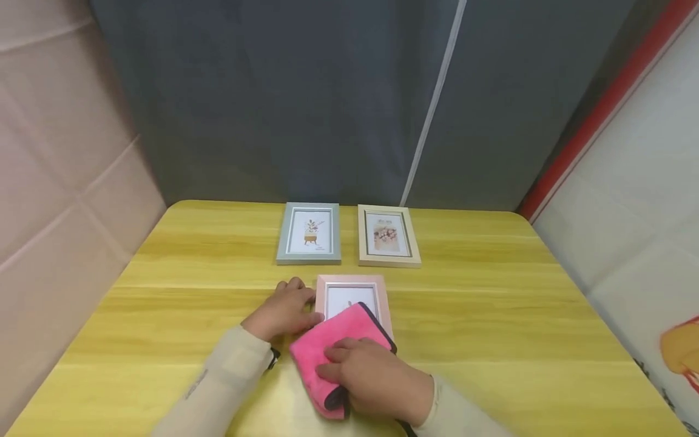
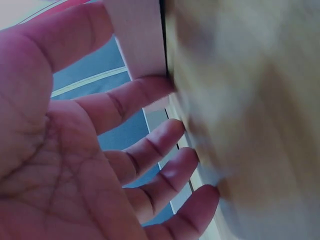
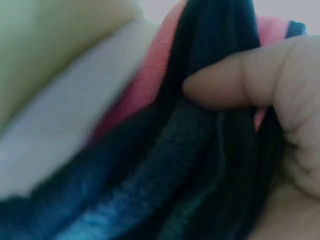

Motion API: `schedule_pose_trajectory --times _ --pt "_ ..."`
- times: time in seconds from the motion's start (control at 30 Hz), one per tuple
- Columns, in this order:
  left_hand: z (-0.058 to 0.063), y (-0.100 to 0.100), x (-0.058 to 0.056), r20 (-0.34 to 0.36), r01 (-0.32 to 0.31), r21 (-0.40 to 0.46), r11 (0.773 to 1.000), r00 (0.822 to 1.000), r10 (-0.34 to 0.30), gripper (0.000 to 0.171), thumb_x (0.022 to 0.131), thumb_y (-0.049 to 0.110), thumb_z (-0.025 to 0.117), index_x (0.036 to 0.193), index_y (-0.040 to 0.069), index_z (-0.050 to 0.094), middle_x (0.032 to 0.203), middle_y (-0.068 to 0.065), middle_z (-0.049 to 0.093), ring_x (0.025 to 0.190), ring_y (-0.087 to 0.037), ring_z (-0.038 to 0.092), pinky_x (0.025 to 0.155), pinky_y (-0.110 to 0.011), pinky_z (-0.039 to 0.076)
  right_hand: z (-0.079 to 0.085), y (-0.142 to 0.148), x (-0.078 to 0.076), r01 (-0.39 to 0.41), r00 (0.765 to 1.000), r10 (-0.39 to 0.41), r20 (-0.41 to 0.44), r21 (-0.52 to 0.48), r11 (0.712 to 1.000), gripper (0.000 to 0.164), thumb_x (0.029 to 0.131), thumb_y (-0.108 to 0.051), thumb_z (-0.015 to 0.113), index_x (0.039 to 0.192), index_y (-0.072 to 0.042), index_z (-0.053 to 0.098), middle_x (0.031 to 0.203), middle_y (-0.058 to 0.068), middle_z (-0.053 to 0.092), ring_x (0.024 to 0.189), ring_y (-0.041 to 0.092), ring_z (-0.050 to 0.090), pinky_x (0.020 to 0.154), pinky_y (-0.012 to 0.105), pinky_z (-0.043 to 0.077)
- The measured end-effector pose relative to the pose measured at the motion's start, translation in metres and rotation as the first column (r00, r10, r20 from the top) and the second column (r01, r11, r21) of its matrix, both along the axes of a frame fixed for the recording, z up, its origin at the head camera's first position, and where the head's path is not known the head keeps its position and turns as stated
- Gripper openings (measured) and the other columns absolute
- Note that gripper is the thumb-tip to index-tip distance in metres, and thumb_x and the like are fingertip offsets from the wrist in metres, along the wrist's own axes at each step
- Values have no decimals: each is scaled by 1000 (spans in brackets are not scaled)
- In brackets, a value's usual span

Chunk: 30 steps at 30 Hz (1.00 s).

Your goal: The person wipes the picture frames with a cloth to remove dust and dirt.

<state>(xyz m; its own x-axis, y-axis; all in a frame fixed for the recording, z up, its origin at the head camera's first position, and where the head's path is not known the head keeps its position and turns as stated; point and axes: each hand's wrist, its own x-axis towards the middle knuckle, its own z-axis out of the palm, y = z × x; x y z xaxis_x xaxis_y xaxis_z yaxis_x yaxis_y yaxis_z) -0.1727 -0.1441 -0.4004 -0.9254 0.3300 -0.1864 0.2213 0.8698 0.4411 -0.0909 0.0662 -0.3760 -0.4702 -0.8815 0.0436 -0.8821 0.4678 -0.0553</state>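
Observation:
A pink picture frame (image 1: 354, 279) lies flat on the table, its lower part covered by a folded pink cloth (image 1: 341, 334) with dark edging. My right hand (image 1: 379, 376) grips this cloth against the frame; the right wrist view shows the thumb (image 3: 220, 85) pressed on the cloth's dark folds (image 3: 165, 150). At the frame's left edge is my left hand (image 1: 286, 309), touching it with the thumb and index finger. Its fingers look fairly straight in the left wrist view, with the other fingertips (image 2: 170, 132) down by the table.
Farther back lie a blue-grey picture frame (image 1: 281, 243) and a cream picture frame (image 1: 389, 262), side by side. The yellow wood-grain table (image 1: 491, 315) meets a dark grey curtain (image 1: 273, 109) behind. Pale cloth walls (image 1: 71, 152) stand on both sides.

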Motion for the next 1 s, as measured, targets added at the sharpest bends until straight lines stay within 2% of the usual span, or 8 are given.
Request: schedule_pose_trajectory --times 0.17,0.33,0.43,0.57,0.7,0.83,0.9,1.0 --pt "4 5 0 0 7 13 1000 1000 -7 47 89 34 73 127 6 65 113 -10 51 100 -27 42 79 -41 47 0 3 1 105 989 -109 96 42 994 43 82 -9 72 120 -28 73 107 -11 70 105 11 60 90 30 51" --pt "8 3 2 -11 -8 -1 1000 1000 8 47 89 32 73 127 5 65 118 -13 52 103 -29 42 84 -44 48 6 14 -2 231 952 -243 189 85 969 21 81 -9 74 87 -29 74 68 -19 57 72 6 49 70 22 45" --pt "6 2 2 -6 -7 -5 1000 1000 7 48 89 32 73 128 5 65 118 -13 52 103 -30 43 84 -45 48 9 23 -2 292 924 -310 226 110 950 24 78 -6 74 74 -28 68 58 -16 46 67 7 43 66 23 41" --pt "3 2 2 -4 4 8 1000 1000 -4 47 90 33 73 127 6 65 117 -13 52 103 -30 43 85 -45 48 12 35 -8 287 911 -295 288 72 955 28 76 0 72 69 -26 63 60 -14 43 65 7 42 64 22 40" --pt "2 2 3 -6 -2 19 1000 1000 2 46 89 34 73 126 6 66 119 -13 52 103 -30 43 87 -45 48 22 57 -27 246 915 -203 348 -82 966 32 76 8 66 72 -24 64 68 -16 51 68 4 49 69 24 47" --pt "2 1 5 2 -20 7 1000 1000 20 47 89 34 74 126 7 66 117 -10 53 102 -28 43 84 -43 47 37 97 -50 348 929 -304 210 -221 911 35 78 12 63 97 -15 75 100 -2 71 97 19 65 90 41 53" --pt "2 1 5 4 -20 10 1000 1000 19 48 88 34 74 127 6 66 115 -9 53 100 -27 43 82 -42 47 41 120 -61 444 896 -430 111 -255 859 37 80 11 64 109 -8 75 114 12 70 107 33 64 94 51 50" --pt "2 0 5 11 -18 25 1000 1000 17 49 89 36 73 128 5 65 114 -8 53 99 -26 43 81 -41 46 36 154 -80 568 806 -591 -13 -260 781 38 82 8 67 118 -4 72 124 25 63 113 47 58 93 62 46"
